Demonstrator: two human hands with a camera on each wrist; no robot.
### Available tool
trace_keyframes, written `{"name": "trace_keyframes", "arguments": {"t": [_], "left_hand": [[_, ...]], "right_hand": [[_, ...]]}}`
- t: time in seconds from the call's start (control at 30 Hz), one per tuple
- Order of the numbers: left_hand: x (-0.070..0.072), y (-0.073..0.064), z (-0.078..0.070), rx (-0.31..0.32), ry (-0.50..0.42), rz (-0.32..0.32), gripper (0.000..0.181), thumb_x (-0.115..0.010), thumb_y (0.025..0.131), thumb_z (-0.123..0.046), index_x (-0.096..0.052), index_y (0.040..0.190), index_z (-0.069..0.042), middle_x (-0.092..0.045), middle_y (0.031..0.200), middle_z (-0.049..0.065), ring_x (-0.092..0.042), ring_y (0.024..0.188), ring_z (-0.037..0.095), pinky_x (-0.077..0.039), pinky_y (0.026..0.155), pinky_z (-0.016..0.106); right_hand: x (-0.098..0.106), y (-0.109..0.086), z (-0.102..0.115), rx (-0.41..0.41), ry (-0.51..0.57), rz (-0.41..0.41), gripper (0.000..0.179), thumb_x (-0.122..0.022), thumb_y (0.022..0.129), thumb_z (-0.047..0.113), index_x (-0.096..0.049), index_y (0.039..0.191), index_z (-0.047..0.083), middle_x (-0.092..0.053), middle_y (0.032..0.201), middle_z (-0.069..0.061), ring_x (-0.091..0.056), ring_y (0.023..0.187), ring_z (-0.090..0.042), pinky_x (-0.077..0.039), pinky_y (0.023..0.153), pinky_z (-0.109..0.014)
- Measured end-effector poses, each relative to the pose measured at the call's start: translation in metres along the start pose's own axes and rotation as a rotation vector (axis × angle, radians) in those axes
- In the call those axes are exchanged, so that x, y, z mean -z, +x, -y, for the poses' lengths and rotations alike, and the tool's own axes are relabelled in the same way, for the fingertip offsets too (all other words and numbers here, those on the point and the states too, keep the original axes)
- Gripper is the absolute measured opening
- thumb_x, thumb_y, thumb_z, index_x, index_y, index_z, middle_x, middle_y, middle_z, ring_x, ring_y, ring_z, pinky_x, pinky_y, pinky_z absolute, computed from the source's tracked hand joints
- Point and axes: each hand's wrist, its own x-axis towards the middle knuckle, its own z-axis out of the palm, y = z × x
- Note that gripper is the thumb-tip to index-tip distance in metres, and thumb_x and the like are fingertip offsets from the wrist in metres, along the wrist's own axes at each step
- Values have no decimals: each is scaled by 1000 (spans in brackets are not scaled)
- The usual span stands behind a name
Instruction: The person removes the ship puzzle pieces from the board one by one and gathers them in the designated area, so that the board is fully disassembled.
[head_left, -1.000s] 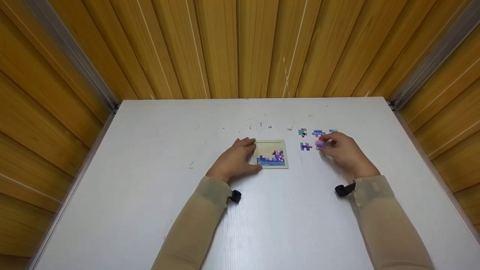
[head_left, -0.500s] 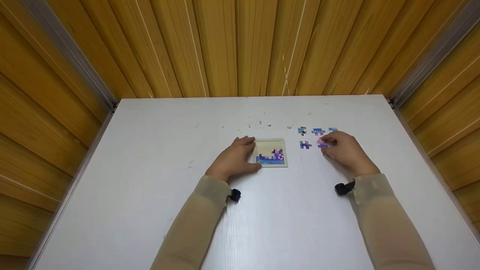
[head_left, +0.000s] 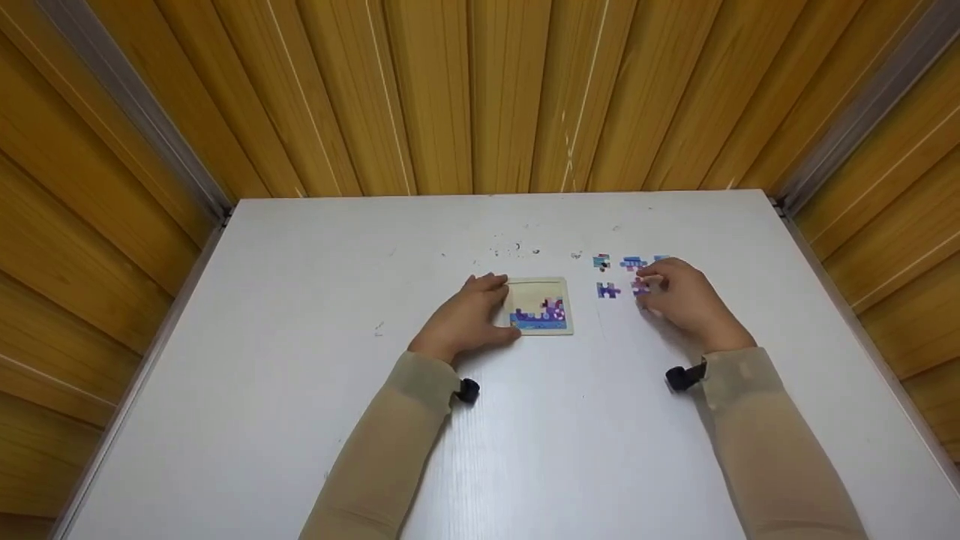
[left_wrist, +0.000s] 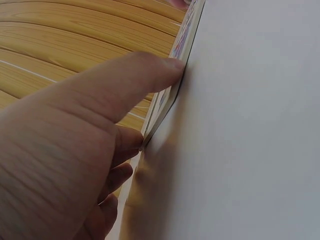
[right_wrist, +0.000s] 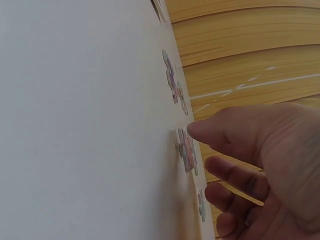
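My left hand (head_left: 465,315) holds the left side of a square puzzle tray (head_left: 569,319), its thumb at the near corner and fingers at the far one. Joined blue and purple pieces (head_left: 538,319) fill the tray's near part and right side; bare board shows above them. In the left wrist view, the thumb presses on the tray's edge (left_wrist: 172,97). My right hand (head_left: 690,304) pinches a pink and purple puzzle piece (head_left: 640,286) between thumb and fingers, partly covering it. The right wrist view has that piece (right_wrist: 186,150) at the thumb tip, close to the table.
Loose puzzle pieces lie around the right hand: a purple one (head_left: 607,290), a teal one (head_left: 601,262), a blue one (head_left: 633,263) and a light blue one (head_left: 661,259), partly hidden. The white table (head_left: 337,420) meets a yellow slatted wall (head_left: 442,97) behind.
My right hand has turned the pink and purple piece a little in place and stays among the loose pieces. My left hand keeps its hold on the tray.
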Motion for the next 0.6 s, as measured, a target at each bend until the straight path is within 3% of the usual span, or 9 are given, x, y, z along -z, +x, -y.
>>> {"name": "trace_keyframes", "arguments": {"t": [0.13,0.23,0.37,0.6], "left_hand": [[-1,-1,1,10,-14,4,92,-87,96,-50,-51,171,-14,-38,186,1,-25,177,35,-23,146,48],[-1,-2,2,9,-21,9,93,-87,96,-50,-50,172,-13,-37,186,1,-24,178,35,-23,146,47],[-1,-3,3,-2,-38,4,94,-87,95,-49,-49,172,-11,-37,186,0,-24,178,34,-24,146,46],[-1,-1,1,-14,-42,-16,96,-87,93,-49,-49,172,-11,-37,186,0,-24,177,40,-26,145,49]], "right_hand": [[-5,-2,14,18,12,-1,48,-76,107,21,-68,152,7,-56,164,-19,-58,138,-42,-53,119,-61],[-11,-5,27,58,21,-16,48,-77,107,22,-68,152,8,-60,160,-17,-60,131,-39,-55,111,-54],[-21,-9,43,129,62,-32,48,-78,106,21,-69,151,6,-64,158,-17,-65,127,-38,-56,109,-52],[-42,-13,71,199,100,14,50,-79,105,19,-69,152,7,-68,154,-14,-71,120,-32,-57,103,-45]]}}
